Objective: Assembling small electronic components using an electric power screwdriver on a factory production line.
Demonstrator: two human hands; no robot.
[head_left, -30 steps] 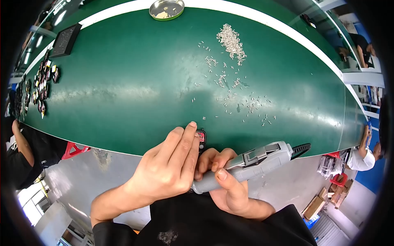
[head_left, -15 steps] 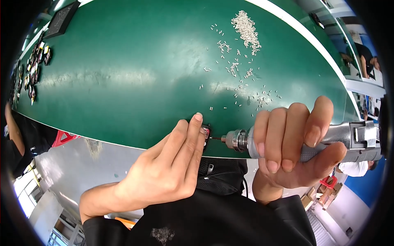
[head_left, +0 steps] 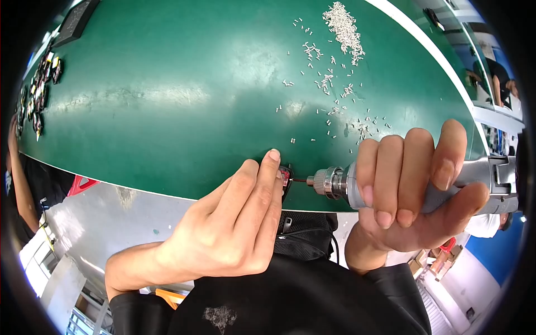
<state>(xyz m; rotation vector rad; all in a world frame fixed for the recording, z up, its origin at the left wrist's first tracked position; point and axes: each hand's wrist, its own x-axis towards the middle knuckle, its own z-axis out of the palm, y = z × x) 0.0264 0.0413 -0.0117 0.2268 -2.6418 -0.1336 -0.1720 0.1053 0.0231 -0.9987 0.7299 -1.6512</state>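
Where left fingers (head_left: 264,182) lie, a device (head_left: 286,177) juts rightward.

A red stool (head_left: 77,183) stands at left, cardboard boxes (head_left: 441,264) at lower right.

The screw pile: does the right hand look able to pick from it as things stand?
Probably not: the right hand is wrapped around a grey power screwdriver, so it would likely need freeing first. The screw pile itself lies uncovered on the table.
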